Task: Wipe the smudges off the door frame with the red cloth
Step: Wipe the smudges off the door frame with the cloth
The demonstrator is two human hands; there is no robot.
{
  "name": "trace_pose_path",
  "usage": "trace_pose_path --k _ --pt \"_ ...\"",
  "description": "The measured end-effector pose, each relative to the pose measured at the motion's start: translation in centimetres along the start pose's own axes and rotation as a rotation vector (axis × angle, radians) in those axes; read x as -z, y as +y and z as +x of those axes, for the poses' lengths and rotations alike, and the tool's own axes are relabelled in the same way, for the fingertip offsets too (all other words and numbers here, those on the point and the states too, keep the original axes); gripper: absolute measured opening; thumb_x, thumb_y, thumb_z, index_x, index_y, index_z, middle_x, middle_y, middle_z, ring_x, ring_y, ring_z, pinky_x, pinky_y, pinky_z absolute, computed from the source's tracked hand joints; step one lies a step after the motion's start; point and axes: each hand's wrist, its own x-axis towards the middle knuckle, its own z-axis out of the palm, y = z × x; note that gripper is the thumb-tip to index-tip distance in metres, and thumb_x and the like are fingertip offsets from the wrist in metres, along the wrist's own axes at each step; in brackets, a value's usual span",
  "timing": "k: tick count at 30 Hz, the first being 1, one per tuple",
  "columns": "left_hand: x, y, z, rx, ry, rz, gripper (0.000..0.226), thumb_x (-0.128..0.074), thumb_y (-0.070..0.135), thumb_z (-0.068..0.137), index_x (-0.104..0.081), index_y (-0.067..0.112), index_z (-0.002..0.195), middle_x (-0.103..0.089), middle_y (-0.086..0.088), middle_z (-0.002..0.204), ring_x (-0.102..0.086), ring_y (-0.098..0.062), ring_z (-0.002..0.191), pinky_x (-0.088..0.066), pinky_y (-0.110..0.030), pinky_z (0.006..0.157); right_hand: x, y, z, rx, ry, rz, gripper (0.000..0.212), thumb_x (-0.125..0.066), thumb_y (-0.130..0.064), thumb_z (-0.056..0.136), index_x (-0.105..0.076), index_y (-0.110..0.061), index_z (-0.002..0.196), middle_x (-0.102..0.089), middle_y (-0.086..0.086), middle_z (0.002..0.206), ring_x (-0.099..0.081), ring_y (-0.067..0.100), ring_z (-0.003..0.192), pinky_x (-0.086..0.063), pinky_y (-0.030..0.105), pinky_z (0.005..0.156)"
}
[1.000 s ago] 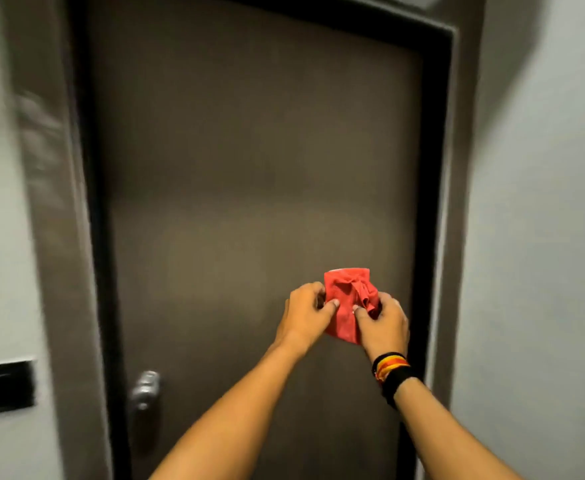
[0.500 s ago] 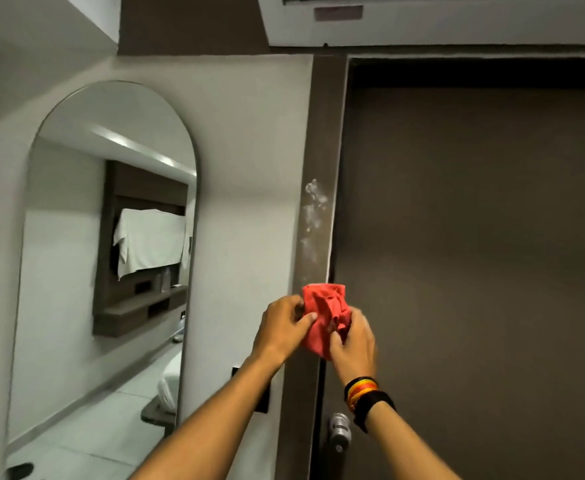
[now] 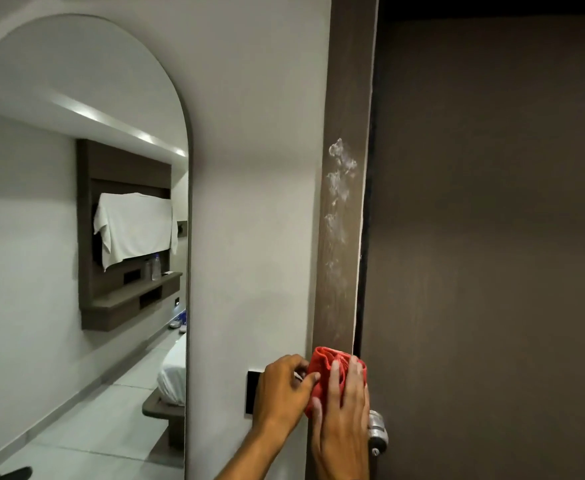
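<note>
Head view: I have the red cloth point(image 3: 332, 370) bunched low against the door frame point(image 3: 348, 98), my right hand point(image 3: 344, 420) flat over it, left hand point(image 3: 282, 389) fingers pinching its edge. The smudges point(image 3: 339, 188) sit above, untouched. Next, I judge, press and sweep upward through them.

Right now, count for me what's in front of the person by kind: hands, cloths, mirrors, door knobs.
Hands: 2, left hand and right hand
Cloths: 1, red cloth
Mirrors: 1, arched mirror
Door knobs: 1, silver knob
Total: 5
</note>
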Motion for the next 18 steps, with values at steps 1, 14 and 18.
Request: trace_pose_path --k 1,14,18 --pt "-0.3 -0.5 0.1 0.009 0.002 -0.039 0.015 -0.078 0.04 0.084 -0.078 0.025 0.086 -0.076 0.012 0.084 -0.071 -0.003 0.077 -0.063 -0.026 0.073 -1.1 -0.1 -0.2 0.021 -0.035 -0.066 0.064 -0.028 -0.042 0.102 -0.021 -0.01 0.157 -0.012 0.018 0.167 -0.02 0.038 0.152 -0.026 0.057 0.119" --pt "7.0 -0.2 10.6 -0.659 0.436 0.385 0.046 -0.041 0.019 0.104 -0.052 0.014 0.147 -0.047 -0.011 0.159 -0.04 -0.027 0.151 -0.035 -0.041 0.122 1.3 -2.0 12.2 0.268 0.164 -0.219 0.078 -0.057 -0.031 0.086 -0.028 -0.015 0.156 -0.017 0.015 0.167 -0.02 0.034 0.154 -0.024 0.064 0.119" --pt "8.9 4.7 16.6 -0.634 0.53 0.429 0.053 -0.032 0.022 0.108 -0.031 0.008 0.159 -0.026 -0.015 0.17 -0.02 -0.03 0.16 -0.017 -0.043 0.131 8.4 -6.3 24.9 0.29 0.266 -0.2 0.076 -0.048 -0.032 0.088 -0.022 -0.02 0.158 -0.02 0.013 0.167 -0.012 0.03 0.156 -0.014 0.059 0.124"
